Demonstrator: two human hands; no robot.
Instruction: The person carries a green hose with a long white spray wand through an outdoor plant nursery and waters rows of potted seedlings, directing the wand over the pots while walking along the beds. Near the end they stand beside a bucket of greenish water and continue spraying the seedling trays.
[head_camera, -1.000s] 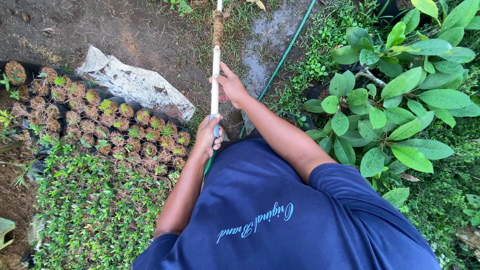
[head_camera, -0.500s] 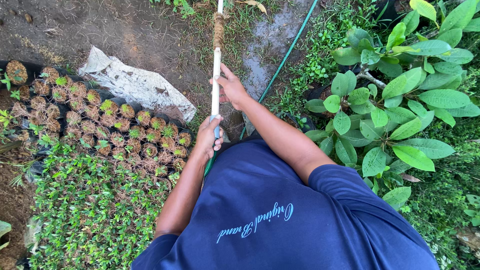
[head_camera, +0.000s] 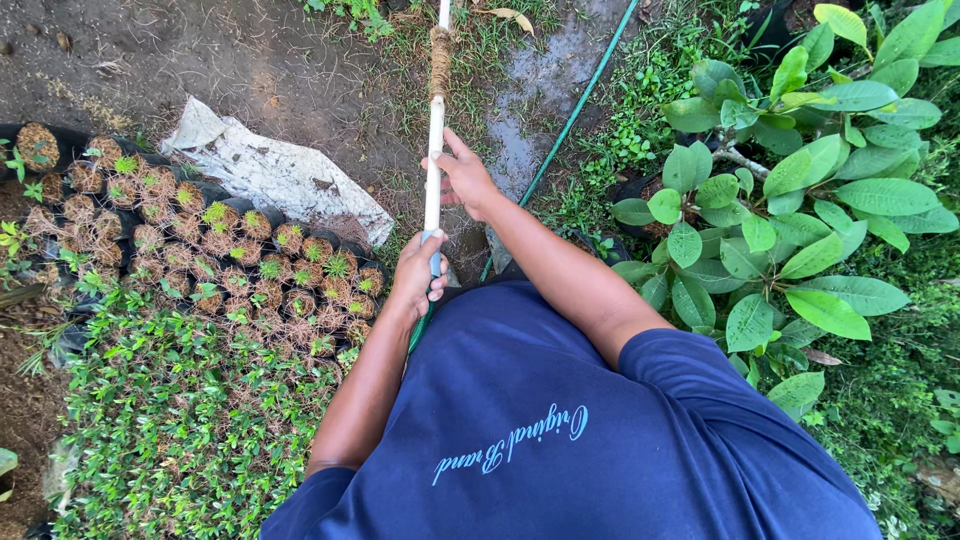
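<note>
White pole (head_camera: 434, 160) is clamped two-handed: left hand (head_camera: 418, 272) has its fingers curled tight around the lower end by the blue fitting, right hand (head_camera: 466, 180) wraps it higher up, so it stays steady and points away over the wet ground. Green hose (head_camera: 575, 112) trails off beside it. Seedling pots (head_camera: 200, 250) sit to the left, a torn white sack (head_camera: 275, 180) just behind them.

Seedling pots (head_camera: 200, 250), leafy shrub (head_camera: 800, 200), sack (head_camera: 280, 175)

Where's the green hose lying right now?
In the head view the green hose runs diagonally over wet ground, right of the white pole, between it and the leafy plant.
</note>
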